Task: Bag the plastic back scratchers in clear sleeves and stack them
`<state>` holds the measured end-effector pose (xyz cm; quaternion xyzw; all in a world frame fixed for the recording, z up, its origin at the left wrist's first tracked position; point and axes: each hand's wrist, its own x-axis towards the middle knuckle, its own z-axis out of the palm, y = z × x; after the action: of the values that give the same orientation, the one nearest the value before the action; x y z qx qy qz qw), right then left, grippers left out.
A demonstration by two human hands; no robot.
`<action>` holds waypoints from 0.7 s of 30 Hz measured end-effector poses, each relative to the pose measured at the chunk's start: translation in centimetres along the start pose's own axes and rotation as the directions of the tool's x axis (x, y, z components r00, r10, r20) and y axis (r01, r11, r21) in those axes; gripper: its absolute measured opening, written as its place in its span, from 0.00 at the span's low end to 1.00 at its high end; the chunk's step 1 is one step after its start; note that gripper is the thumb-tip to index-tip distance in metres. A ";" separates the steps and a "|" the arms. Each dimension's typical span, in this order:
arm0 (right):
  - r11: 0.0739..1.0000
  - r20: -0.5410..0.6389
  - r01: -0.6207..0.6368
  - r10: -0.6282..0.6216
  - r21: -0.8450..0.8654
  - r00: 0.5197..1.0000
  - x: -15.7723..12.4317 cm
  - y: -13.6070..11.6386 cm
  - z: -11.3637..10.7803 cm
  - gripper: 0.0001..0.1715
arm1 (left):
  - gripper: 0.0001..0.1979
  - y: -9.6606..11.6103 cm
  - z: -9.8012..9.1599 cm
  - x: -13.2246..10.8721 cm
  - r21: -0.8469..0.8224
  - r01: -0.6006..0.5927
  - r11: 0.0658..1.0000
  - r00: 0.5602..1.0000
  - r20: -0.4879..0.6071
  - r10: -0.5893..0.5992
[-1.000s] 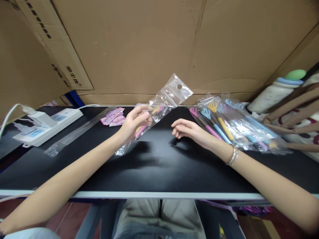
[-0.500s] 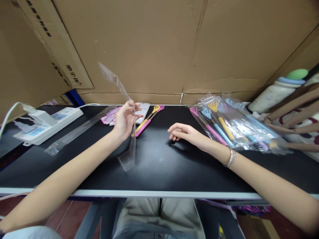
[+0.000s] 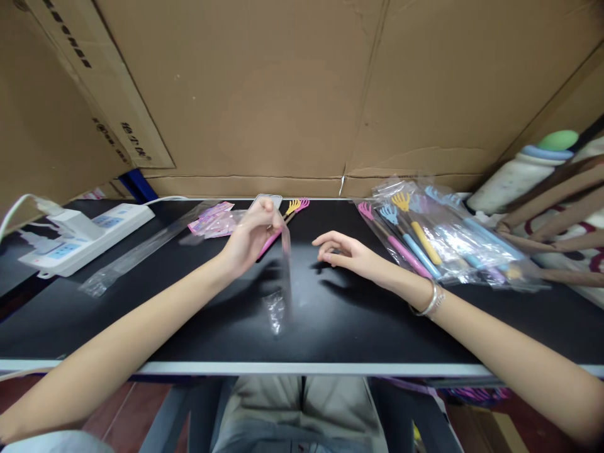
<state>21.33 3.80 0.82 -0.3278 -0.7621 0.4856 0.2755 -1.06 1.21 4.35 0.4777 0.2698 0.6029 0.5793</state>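
My left hand (image 3: 255, 236) is closed on a long clear plastic bag (image 3: 286, 270), which hangs from the fingers over the black table. My right hand (image 3: 340, 246) hovers to the right of it, fingers curled apart with nothing in them. Behind my left hand lie a yellow back scratcher (image 3: 293, 206) and a pink back scratcher (image 3: 302, 205), their handles partly hidden by that hand. Beyond my right hand, several back scratchers, among them a yellow-handled one (image 3: 426, 242), lie with clear plastic bags (image 3: 472, 251).
A white power strip (image 3: 89, 239) stands at the left beside another long clear bag (image 3: 141, 251). Purple-pink printed cards (image 3: 212, 220) and a phone (image 3: 265, 200) lie at the back. A white bottle (image 3: 523, 170) leans at the right. Cardboard (image 3: 264, 94) walls the table's back.
My left hand has moved slightly right and turned, and the clear bag has swung right with its upper end no longer sticking up. My right hand has hardly moved.
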 end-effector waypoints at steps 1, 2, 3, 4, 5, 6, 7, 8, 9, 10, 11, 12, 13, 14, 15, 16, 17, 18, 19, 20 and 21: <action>1.000 0.012 -0.006 0.005 0.015 1.000 -0.1 -0.1 0.0 0.21 | 0.10 -0.1 0.1 -0.1 0.012 0.023 1.000 1.000 0.016 -0.023; 0.999 0.023 -0.013 0.012 0.029 1.000 -0.2 -0.2 0.1 0.22 | 0.09 -0.1 0.2 -0.3 0.026 0.042 0.999 0.999 0.033 -0.042; 0.999 0.033 -0.019 0.018 0.039 0.999 -0.3 -0.4 0.1 0.23 | 0.09 -0.2 0.2 -0.4 0.039 0.053 0.998 0.997 0.049 -0.055; 0.999 0.041 -0.023 0.021 0.045 0.999 -0.4 -0.6 0.1 0.23 | 0.08 -0.3 0.2 -0.5 0.052 0.057 0.997 0.996 0.068 -0.060; 0.998 0.046 -0.022 0.020 0.053 0.999 -0.5 -0.8 0.2 0.23 | 0.08 -0.3 0.2 -0.6 0.062 0.054 0.997 0.994 0.091 -0.060; 0.998 0.050 -0.017 0.014 0.065 0.999 -0.6 -0.9 0.2 0.24 | 0.08 -0.4 0.2 -0.7 0.068 0.048 0.997 0.991 0.120 -0.056; 0.996 0.057 -0.011 0.006 0.083 0.998 -0.7 -1.0 0.2 0.24 | 0.09 -0.4 0.2 -0.7 0.069 0.042 0.997 0.988 0.147 -0.052; 0.994 0.066 -0.006 -0.001 0.107 0.998 -0.8 -1.0 0.2 0.24 | 0.09 -0.5 0.1 -0.7 0.066 0.039 0.997 0.984 0.174 -0.049; 0.991 0.078 -0.003 -0.007 0.133 0.997 -0.8 -0.9 0.2 0.25 | 0.10 -0.6 0.1 -0.7 0.064 0.036 0.997 0.980 0.195 -0.048; 0.988 0.091 -0.002 -0.012 0.157 0.996 -0.7 -0.7 0.1 0.25 | 0.10 -0.6 0.0 -0.7 0.068 0.036 0.997 0.977 0.206 -0.049; 0.985 0.102 0.000 -0.018 0.173 0.995 -0.7 -0.5 0.1 0.25 | 0.10 -0.7 -0.1 -0.7 0.079 0.037 0.996 0.978 0.204 -0.052; 0.984 0.105 0.002 -0.022 0.180 0.994 -0.6 -0.4 0.0 0.26 | 0.10 -0.8 -0.2 -0.6 0.098 0.043 0.994 0.979 0.192 -0.061; 0.984 0.099 0.006 -0.024 0.180 0.995 -0.5 -0.2 -0.1 0.26 | 0.10 -0.9 -0.3 -0.5 0.121 0.055 0.991 0.981 0.177 -0.076; 0.984 0.087 0.008 -0.024 0.177 0.996 -0.4 -0.1 -0.2 0.25 | 0.10 -1.0 -0.4 -0.4 0.141 0.071 0.988 0.982 0.163 -0.094; 0.984 0.070 0.010 -0.022 0.175 0.997 -0.3 0.0 -0.3 0.24 | 0.10 -1.1 -0.5 -0.3 0.153 0.092 0.984 0.982 0.152 -0.116; 0.984 0.052 0.009 -0.018 0.176 0.998 -0.2 -0.1 -0.4 0.22 | 0.10 -1.1 -0.6 -0.2 0.157 0.116 0.981 0.979 0.146 -0.139; 0.984 0.035 0.002 -0.008 0.178 0.999 -0.1 -0.2 -0.5 0.20 | 0.09 -1.2 -0.8 0.0 0.156 0.140 0.978 0.977 0.138 -0.162; 0.984 0.019 -0.012 0.008 0.176 1.000 -0.1 -0.3 -0.7 0.17 | 0.09 -1.2 -1.0 0.1 0.159 0.166 0.973 0.975 0.121 -0.186; 0.985 0.003 -0.028 0.028 0.169 1.000 0.0 -0.5 -0.8 0.15 | 0.08 -1.1 -1.2 0.3 0.168 0.194 0.966 0.974 0.088 -0.211; 0.986 -0.013 -0.046 0.049 0.158 0.999 0.0 -0.6 -1.0 0.13 | 0.08 -1.1 -1.5 0.5 0.179 0.219 0.959 0.972 0.042 -0.230; 0.988 -0.029 -0.062 0.067 0.144 0.997 0.0 -0.8 -1.2 0.11 | 0.07 -1.0 -1.8 0.7 0.188 0.237 0.953 0.971 -0.009 -0.240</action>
<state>22.10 4.22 2.00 -0.3398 -0.7097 0.5420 0.2953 -2.08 2.50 2.96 0.4983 0.3772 0.4970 0.6020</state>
